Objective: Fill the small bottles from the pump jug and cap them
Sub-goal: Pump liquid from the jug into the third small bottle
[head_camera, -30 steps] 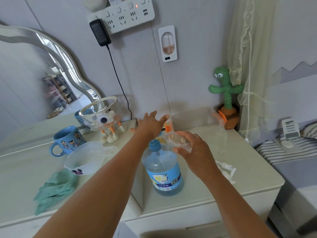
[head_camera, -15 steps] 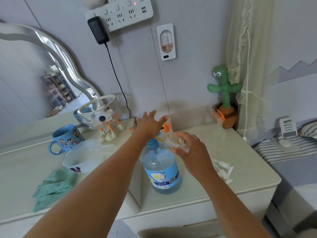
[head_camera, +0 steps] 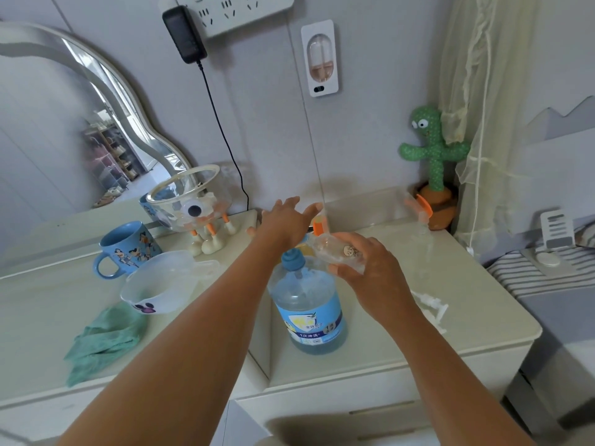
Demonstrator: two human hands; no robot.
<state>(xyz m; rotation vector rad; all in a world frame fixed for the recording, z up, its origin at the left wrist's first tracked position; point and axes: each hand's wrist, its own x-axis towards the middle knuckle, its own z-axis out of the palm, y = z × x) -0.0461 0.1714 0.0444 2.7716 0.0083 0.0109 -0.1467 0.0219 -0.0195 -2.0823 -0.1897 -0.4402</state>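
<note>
I am logging colours: pump jug [head_camera: 307, 304] showing pale blue — mug [head_camera: 128, 246] blue with cartoon figures, cloth [head_camera: 103, 339] teal, cactus toy [head_camera: 431, 146] green.

Two bare arms, seen through the head camera.
From my end, the left forearm [head_camera: 180, 333] fills the lower left of the frame and the right forearm [head_camera: 438, 365] the lower right, both long, smooth and uncovered right to the bottom edge. The left hand [head_camera: 283, 220] and the right hand [head_camera: 370, 268], near the centre, are bare as well.
</note>
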